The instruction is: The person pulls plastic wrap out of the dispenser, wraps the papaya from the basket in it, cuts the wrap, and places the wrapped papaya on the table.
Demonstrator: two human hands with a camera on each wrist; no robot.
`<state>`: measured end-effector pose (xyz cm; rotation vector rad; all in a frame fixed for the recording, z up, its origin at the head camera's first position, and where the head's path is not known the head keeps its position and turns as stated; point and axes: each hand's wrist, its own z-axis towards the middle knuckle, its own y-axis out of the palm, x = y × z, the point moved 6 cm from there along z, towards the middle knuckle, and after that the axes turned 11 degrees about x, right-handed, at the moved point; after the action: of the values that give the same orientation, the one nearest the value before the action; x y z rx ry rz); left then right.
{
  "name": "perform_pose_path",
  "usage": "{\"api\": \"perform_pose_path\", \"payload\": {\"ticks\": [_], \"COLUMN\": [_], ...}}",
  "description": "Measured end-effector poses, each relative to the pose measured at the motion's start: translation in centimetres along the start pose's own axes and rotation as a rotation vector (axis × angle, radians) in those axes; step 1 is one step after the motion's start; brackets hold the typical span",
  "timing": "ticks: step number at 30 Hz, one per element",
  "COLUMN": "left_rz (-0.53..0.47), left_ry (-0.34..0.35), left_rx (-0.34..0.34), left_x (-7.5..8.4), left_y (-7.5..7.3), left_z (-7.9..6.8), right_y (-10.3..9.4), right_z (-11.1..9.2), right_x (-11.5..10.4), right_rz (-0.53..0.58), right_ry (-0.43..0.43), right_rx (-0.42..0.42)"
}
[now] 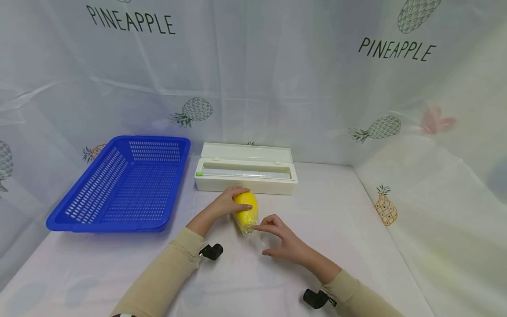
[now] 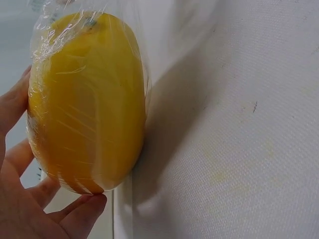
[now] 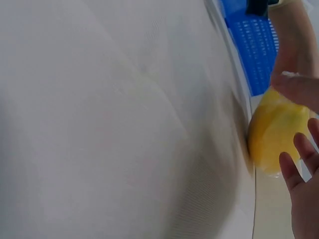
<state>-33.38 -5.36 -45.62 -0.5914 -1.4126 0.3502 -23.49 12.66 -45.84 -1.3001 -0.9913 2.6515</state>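
Observation:
A yellow oval fruit that looks like a melon (image 1: 247,215), wrapped in clear cling film (image 2: 55,40), is on the table in front of the film box. My left hand (image 1: 225,203) grips it from the left and far side, thumb and fingertips curled against the wrapped skin. At the near end the film (image 1: 247,230) bunches up into loose folds. My right hand (image 1: 291,246) is just right of that end, index fingertip right at the film and thumb held well apart. In the right wrist view its fingers (image 3: 304,149) are spread beside the melon.
Behind the melon sits a white cling film box (image 1: 245,184), lid (image 1: 245,152) raised, with a roll (image 1: 245,173) inside. A blue plastic basket (image 1: 138,193) stands to the left. A pineapple-print sheet (image 1: 277,88) hangs behind the white-covered table (image 1: 336,207).

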Motion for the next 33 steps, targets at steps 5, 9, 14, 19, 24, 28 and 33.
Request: {"api": "perform_pose_path", "payload": {"ticks": [5,9,14,19,24,28,33], "left_rz": [0.011,0.017,0.015,0.014,0.005,-0.006,-0.002], "left_ry": [0.008,0.006,0.003,-0.004,-0.011,-0.024,-0.031], "left_rx": [-0.009,-0.014,-0.005,0.006,0.016,0.017,0.023], "left_x": [0.2,0.3,0.4,0.4,0.5,0.4,0.5], "left_y": [0.1,0.2,0.3,0.3,0.3,0.4,0.2], "left_z": [0.0,0.0,0.0,0.0,-0.1,-0.1,-0.5], "right_y": [0.1,0.0,-0.2,-0.2,-0.5,-0.6,-0.4], "right_z": [1.3,1.8,2.1,2.6,3.2,3.6,4.2], "right_x": [0.1,-0.5,-1.1,-1.2,-0.9,-0.5,-0.1], "right_rz": [-0.087,-0.221,-0.286,-0.243,-0.162,-0.091,-0.077], "right_ry": [-0.130,-0.293,-0.426,-0.466,-0.379,-0.331,-0.285], "right_rx": [0.024,0.103,0.170,0.161,0.206,0.296,0.392]}}
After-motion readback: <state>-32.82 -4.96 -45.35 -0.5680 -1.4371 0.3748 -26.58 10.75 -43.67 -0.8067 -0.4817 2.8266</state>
